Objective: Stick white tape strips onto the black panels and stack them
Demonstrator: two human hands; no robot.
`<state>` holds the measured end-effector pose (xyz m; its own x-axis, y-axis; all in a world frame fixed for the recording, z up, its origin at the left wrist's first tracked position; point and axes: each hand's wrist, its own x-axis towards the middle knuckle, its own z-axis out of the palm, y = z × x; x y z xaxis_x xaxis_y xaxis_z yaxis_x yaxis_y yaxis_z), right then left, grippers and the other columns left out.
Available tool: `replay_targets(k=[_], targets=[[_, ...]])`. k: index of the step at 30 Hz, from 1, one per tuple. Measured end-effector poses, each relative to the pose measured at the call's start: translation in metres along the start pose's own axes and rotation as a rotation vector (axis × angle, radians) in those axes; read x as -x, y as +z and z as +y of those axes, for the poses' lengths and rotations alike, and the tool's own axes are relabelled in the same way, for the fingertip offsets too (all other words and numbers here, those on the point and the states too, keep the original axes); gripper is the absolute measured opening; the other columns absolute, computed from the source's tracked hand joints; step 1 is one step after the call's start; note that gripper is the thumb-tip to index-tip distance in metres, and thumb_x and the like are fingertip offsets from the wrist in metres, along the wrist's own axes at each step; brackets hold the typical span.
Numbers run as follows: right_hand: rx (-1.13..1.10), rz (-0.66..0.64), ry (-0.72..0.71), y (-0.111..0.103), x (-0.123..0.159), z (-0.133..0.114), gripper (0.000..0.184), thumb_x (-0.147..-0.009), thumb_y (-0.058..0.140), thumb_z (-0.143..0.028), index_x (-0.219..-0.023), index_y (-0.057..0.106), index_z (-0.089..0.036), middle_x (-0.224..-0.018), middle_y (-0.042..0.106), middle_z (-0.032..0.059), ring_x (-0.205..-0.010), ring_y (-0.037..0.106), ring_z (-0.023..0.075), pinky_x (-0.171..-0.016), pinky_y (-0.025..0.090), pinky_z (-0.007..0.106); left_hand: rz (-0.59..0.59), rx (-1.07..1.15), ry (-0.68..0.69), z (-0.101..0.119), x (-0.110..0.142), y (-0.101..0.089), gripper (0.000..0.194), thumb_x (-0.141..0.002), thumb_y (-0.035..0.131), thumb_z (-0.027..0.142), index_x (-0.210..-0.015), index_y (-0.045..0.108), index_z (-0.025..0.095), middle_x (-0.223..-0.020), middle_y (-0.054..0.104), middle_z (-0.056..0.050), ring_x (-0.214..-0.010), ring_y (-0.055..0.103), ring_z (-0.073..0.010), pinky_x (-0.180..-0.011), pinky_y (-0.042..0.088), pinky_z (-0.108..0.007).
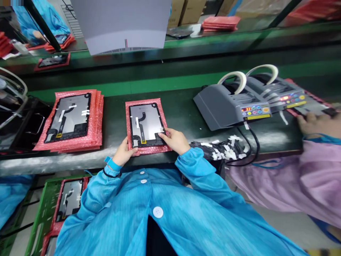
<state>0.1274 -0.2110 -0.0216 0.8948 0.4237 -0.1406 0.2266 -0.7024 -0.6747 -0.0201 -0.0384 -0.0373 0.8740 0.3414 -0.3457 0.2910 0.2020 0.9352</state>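
Observation:
A tablet screen panel (148,124), seen from its grey back with a black frame, flex cable and white tape strips, lies on a pink bubble-wrap bag (163,106) in front of me. My left hand (122,152) grips the bag's lower left corner, thumb on top near the panel's edge. At the lower right, my right hand (177,140) has its thumb on the panel's black border and its fingers around the edge of panel and bag. To the left, a similar panel (69,115) rests on a stack of pink bubble-wrap bags (98,124).
Two grey tape dispensers (221,106) stand right on the dark green bench (181,103). Tape-covered cables (226,148) hang at the bench edge. A co-worker's hand (317,124) touches another panel at far right. A green crate (39,213) with wrapped panels sits lower left.

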Motion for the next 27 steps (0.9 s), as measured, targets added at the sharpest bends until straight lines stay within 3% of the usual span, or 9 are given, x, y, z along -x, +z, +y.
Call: replay_targets(k=[3, 6, 9, 11, 15, 19, 22, 24, 27], targets=[[0.145, 0.18, -0.014, -0.012, 0.011, 0.012, 0.029, -0.075, 0.06, -0.046, -0.087, 0.068, -0.02, -0.066, 0.065, 0.0065, -0.07, 0.062, 0.0216, -0.064, 0.044, 0.03, 0.057, -0.538, -0.077, 0.014, 0.003, -0.007, 0.086, -0.072, 0.064, 0.031, -0.142, 0.02, 0.008, -0.052, 0.06, 0.005, -0.047, 0.06, -0.0153, -0.056, 0.049, -0.027], [-0.07, 0.404, 0.039, -0.04, 0.018, 0.049, 0.035, -0.077, 0.052, -0.052, -0.067, 0.06, -0.02, -0.055, 0.057, 0.0021, -0.057, 0.055, 0.0161, -0.057, 0.042, 0.027, 0.104, -0.949, 0.006, 0.027, 0.005, -0.011, 0.075, -0.075, 0.058, 0.031, -0.14, 0.028, 0.007, -0.051, 0.059, 0.004, -0.055, 0.063, -0.0184, -0.057, 0.045, -0.026], [-0.341, 0.787, 0.241, -0.078, 0.018, 0.096, 0.038, -0.078, 0.047, -0.056, -0.064, 0.049, -0.02, -0.052, 0.049, -0.0022, -0.049, 0.046, 0.0115, -0.051, 0.039, 0.024, 0.114, -1.081, 0.084, 0.031, 0.002, -0.009, 0.063, -0.076, 0.048, 0.027, -0.135, 0.035, 0.011, -0.061, 0.063, 0.002, -0.06, 0.064, -0.0186, -0.059, 0.044, -0.026], [-0.485, 0.94, 0.362, -0.102, 0.013, 0.119, 0.035, -0.078, 0.048, -0.053, -0.066, 0.047, -0.02, -0.056, 0.05, -0.0021, -0.048, 0.045, 0.0098, -0.048, 0.037, 0.022, 0.071, -1.086, 0.12, 0.029, -0.002, -0.007, 0.06, -0.074, 0.044, 0.026, -0.132, 0.036, 0.012, -0.061, 0.062, 0.003, -0.058, 0.063, -0.018, -0.06, 0.045, -0.026], [-0.678, 0.854, 0.447, -0.129, -0.005, 0.129, 0.027, -0.079, 0.05, -0.042, -0.066, 0.048, -0.019, -0.061, 0.054, -0.0003, -0.049, 0.047, 0.0083, -0.045, 0.035, 0.02, 0.011, -1.08, 0.115, 0.026, -0.005, -0.005, 0.055, -0.071, 0.043, 0.028, -0.124, 0.039, 0.014, -0.054, 0.056, 0.006, -0.052, 0.06, -0.0181, -0.057, 0.045, -0.027], [-0.434, 0.991, 0.424, -0.131, -0.005, 0.111, 0.018, -0.077, 0.052, -0.026, -0.061, 0.044, -0.02, -0.06, 0.053, -0.0001, -0.058, 0.053, 0.0125, -0.062, 0.046, 0.027, -0.001, -1.115, 0.091, 0.035, -0.005, -0.007, 0.04, -0.073, 0.044, 0.029, -0.11, 0.047, 0.013, -0.058, 0.059, 0.001, -0.054, 0.058, -0.0185, -0.058, 0.046, -0.029], [-0.115, 1.085, 0.345, -0.126, 0.01, 0.095, 0.016, -0.077, 0.051, -0.024, -0.062, 0.046, -0.021, -0.065, 0.056, 0.0039, -0.069, 0.057, 0.0184, -0.076, 0.046, 0.036, 0.021, -1.163, 0.379, 0.052, -0.027, -0.006, 0.025, -0.079, 0.044, 0.03, -0.094, 0.059, 0.016, -0.082, 0.066, -0.008, -0.078, 0.061, -0.0211, -0.077, 0.048, -0.035], [-0.089, 0.974, 0.216, -0.117, 0.017, 0.082, 0.015, -0.078, 0.05, -0.029, -0.065, 0.049, -0.021, -0.064, 0.057, 0.0046, -0.067, 0.056, 0.0191, -0.075, 0.046, 0.037, -0.04, -1.184, 0.594, 0.06, -0.057, -0.007, 0.025, -0.082, 0.045, 0.03, -0.094, 0.064, 0.018, -0.104, 0.065, -0.011, -0.104, 0.054, -0.0241, -0.096, 0.04, -0.042], [-0.246, 0.606, -0.016, -0.086, 0.011, 0.055, 0.02, -0.079, 0.05, -0.038, -0.07, 0.053, -0.02, -0.063, 0.057, 0.0026, -0.06, 0.054, 0.0161, -0.065, 0.046, 0.033, -0.193, -1.205, 0.697, 0.059, -0.106, -0.012, 0.028, -0.085, 0.047, 0.029, -0.102, 0.067, 0.021, -0.123, 0.06, -0.008, -0.122, 0.041, -0.0262, -0.106, 0.029, -0.046]])
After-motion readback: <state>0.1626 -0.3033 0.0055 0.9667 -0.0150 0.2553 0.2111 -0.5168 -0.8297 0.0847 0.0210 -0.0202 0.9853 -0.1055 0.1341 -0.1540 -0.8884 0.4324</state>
